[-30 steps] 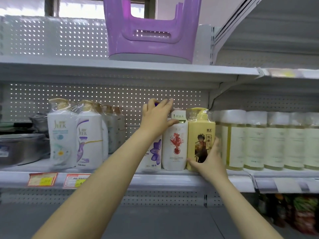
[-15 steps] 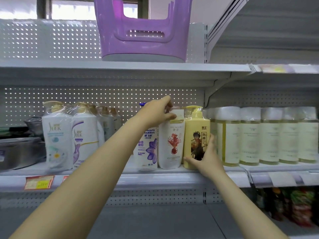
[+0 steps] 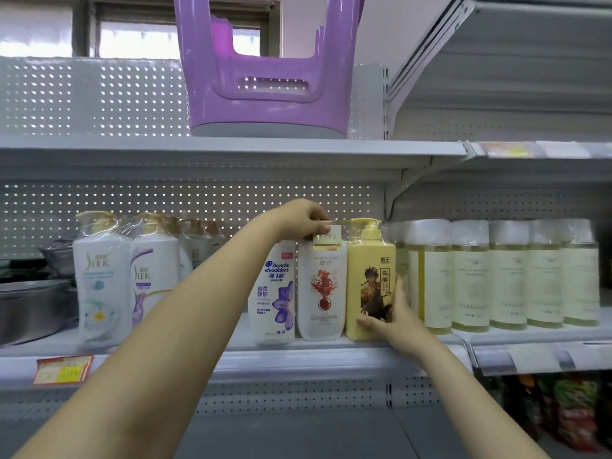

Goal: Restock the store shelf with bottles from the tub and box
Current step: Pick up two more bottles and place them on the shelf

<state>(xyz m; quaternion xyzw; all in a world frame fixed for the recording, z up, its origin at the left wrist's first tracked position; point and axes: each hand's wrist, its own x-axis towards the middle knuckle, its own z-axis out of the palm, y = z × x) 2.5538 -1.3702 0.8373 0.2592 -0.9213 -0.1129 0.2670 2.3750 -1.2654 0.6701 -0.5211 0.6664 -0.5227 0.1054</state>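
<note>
While the left hand (image 3: 303,218) curls its fingers down over the cap of a white plastic bottle printed with a red flower (image 3: 321,286) and grips it from above, the right hand (image 3: 392,313) holds the lower right side of a yellow plastic pump bottle with a cartoon figure on its label (image 3: 369,276). Its thumb lies across the front near the base and its fingers wrap round the far side. Both bottles stand upright on the white metal store shelf (image 3: 331,356), side by side, with the yellow one on the right.

Just left of the red-flower bottle stands a white bottle with a purple flower and blue lettering (image 3: 276,293). Farther left, two white pump bottles wrapped in clear film (image 3: 101,279) stand together, with more of the kind behind them. A row of pale yellow bottles with white caps (image 3: 470,276) fills the shelf to the right.

An upturned purple plastic stool (image 3: 265,77) sits on the shelf above. A steel pot (image 3: 29,306) shows at the far left, and an orange price tag (image 3: 63,369) hangs on the shelf's near edge.
</note>
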